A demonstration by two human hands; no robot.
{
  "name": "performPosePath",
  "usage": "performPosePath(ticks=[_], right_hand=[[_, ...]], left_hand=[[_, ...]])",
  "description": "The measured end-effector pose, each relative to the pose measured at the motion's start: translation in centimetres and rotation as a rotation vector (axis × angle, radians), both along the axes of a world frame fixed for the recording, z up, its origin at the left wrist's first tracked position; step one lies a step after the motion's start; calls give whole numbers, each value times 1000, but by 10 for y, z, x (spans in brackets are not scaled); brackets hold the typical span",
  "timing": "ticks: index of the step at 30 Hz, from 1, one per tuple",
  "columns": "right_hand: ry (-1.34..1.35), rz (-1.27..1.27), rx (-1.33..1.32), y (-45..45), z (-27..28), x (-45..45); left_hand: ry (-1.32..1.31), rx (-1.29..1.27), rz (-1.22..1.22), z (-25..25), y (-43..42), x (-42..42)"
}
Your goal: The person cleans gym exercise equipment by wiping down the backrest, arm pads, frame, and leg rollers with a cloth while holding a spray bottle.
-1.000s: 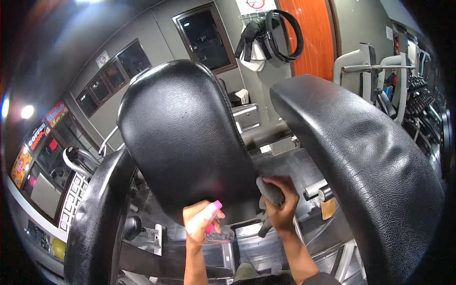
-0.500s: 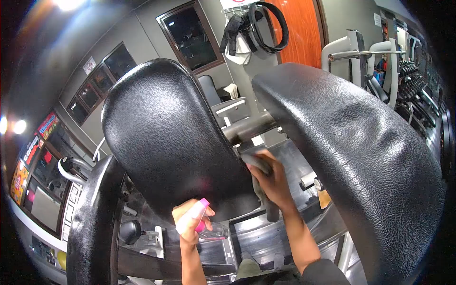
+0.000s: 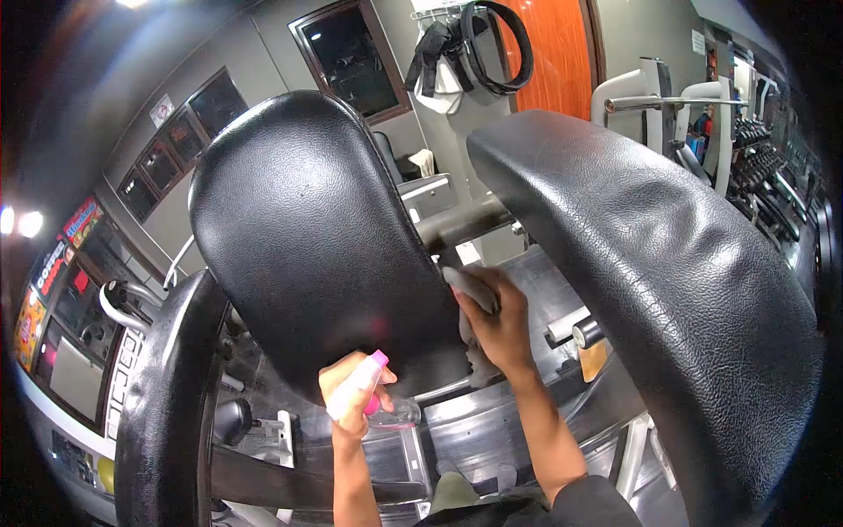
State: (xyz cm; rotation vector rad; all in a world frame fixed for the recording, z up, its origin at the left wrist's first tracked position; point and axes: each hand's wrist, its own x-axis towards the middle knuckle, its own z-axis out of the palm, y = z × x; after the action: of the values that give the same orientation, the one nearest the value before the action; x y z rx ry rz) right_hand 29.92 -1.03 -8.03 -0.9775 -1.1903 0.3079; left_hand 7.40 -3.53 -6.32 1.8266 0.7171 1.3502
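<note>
Left hand (image 3: 347, 391) grips a clear spray bottle (image 3: 398, 415) sideways, pink nozzle (image 3: 379, 357) pointing forward; right hand (image 3: 502, 327) clutches bunched grey cloth (image 3: 470, 286) at the grained black pad's (image 3: 307, 237) edge.

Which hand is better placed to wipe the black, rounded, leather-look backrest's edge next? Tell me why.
Likely the right hand: it holds the soft grey cloth at the backrest's edge. The left hand is occupied with the clear, pink-topped plastic spray bottle.
</note>
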Motion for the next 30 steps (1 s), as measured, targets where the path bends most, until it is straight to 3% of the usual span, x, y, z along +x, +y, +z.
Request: performPosePath(ticks=[2, 4, 8, 14, 16, 20, 23, 25, 30], right_hand=[[-17, -15, -27, -11, -36, 6], [153, 7, -244, -28, -63, 8], [431, 156, -399, -43, -86, 9], [120, 39, -118, -20, -30, -1], [18, -117, 59, -23, -17, -11], [-119, -246, 186, -41, -65, -16], [-157, -242, 111, -51, -114, -24], [-167, -215, 81, -46, -115, -25], [-313, -332, 261, -28, -29, -19]], left_hand=[[38, -21, 25, 1, 0, 0], [39, -9, 10, 1, 0, 0], [42, -19, 28, 0, -1, 2], [53, 9, 28, 1, 1, 1], [56, 6, 24, 1, 1, 1], [65, 40, 4, -2, 2, -2], [77, 76, -6, 0, 3, -2], [75, 79, 0, -4, 5, -2], [71, 54, 9, -3, 3, -2]])
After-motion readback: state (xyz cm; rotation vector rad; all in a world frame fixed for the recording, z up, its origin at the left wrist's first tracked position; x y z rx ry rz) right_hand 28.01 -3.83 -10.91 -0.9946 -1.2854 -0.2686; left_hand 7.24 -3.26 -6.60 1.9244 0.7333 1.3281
